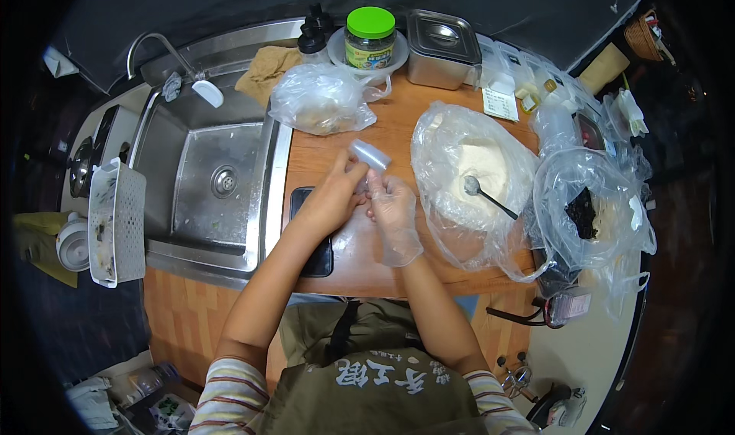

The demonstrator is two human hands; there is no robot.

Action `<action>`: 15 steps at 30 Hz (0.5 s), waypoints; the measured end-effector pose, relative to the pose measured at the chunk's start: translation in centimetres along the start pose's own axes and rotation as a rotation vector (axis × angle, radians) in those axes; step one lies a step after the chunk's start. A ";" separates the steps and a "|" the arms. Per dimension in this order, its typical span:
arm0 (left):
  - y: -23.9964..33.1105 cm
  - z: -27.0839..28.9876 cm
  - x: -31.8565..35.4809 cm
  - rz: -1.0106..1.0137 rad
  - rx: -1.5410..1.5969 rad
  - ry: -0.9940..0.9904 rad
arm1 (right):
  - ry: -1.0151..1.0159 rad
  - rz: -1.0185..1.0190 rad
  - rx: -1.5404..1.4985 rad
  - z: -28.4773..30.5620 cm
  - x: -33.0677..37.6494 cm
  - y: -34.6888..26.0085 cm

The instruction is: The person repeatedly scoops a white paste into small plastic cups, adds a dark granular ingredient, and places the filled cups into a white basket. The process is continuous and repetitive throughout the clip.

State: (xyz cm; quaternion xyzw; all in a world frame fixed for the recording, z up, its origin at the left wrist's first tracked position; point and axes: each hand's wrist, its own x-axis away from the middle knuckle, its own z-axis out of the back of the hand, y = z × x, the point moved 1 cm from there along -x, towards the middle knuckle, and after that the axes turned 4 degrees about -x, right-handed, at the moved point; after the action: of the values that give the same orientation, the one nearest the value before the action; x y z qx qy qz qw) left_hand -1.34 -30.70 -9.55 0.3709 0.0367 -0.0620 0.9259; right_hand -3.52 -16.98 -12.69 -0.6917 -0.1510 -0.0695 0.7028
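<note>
My bare left hand (334, 194) and my right hand (394, 209), which wears a clear plastic glove, meet over the wooden counter (398, 129). Between them they hold a small clear plastic bag or tube (370, 155) that sticks up above the fingers. A dark phone (317, 259) lies flat on the counter under my left wrist. Just right of my hands sits an open clear bag of white powder (475, 167) with a metal spoon (484, 192) resting in it.
A steel sink (214, 182) with a tap (164, 48) lies to the left, a white basket (116, 220) beside it. Behind stand a tied plastic bag (321, 98), a green-lidded jar (370, 37), a lidded steel container (442, 48), and more bags (593, 213) at the right.
</note>
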 end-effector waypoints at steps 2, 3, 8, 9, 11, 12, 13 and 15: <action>0.1 0.1 0.1 -0.007 -0.038 0.014 | -0.016 0.036 0.013 -0.2 0.0 -0.1; 0.1 0.2 0.2 -0.002 -0.059 0.018 | -0.001 0.034 0.054 -0.2 -0.1 -0.1; -0.5 0.4 0.1 -0.028 -0.031 -0.028 | 0.099 0.156 0.293 0.4 0.0 0.2; -0.6 0.4 0.0 -0.047 -0.028 -0.028 | 0.104 0.218 0.305 0.6 0.1 0.2; -0.7 0.1 -0.2 -0.083 -0.060 0.048 | 0.145 0.337 0.371 1.0 0.9 0.1; -0.7 -0.1 -0.2 -0.091 -0.078 0.079 | 0.165 0.353 0.426 0.8 1.1 0.0; -0.5 -0.5 -0.2 -0.083 -0.106 0.104 | 0.195 0.428 0.491 0.5 1.4 -0.1; -0.2 -1.3 -0.3 -0.065 -0.167 0.157 | 0.210 0.500 0.535 0.6 2.1 -0.4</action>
State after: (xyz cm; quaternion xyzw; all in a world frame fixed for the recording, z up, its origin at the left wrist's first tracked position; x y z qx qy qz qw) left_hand -1.71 -29.85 -10.58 0.2949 0.1260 -0.0594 0.9453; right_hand -1.75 -16.17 -11.62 -0.4884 0.0823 0.0757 0.8654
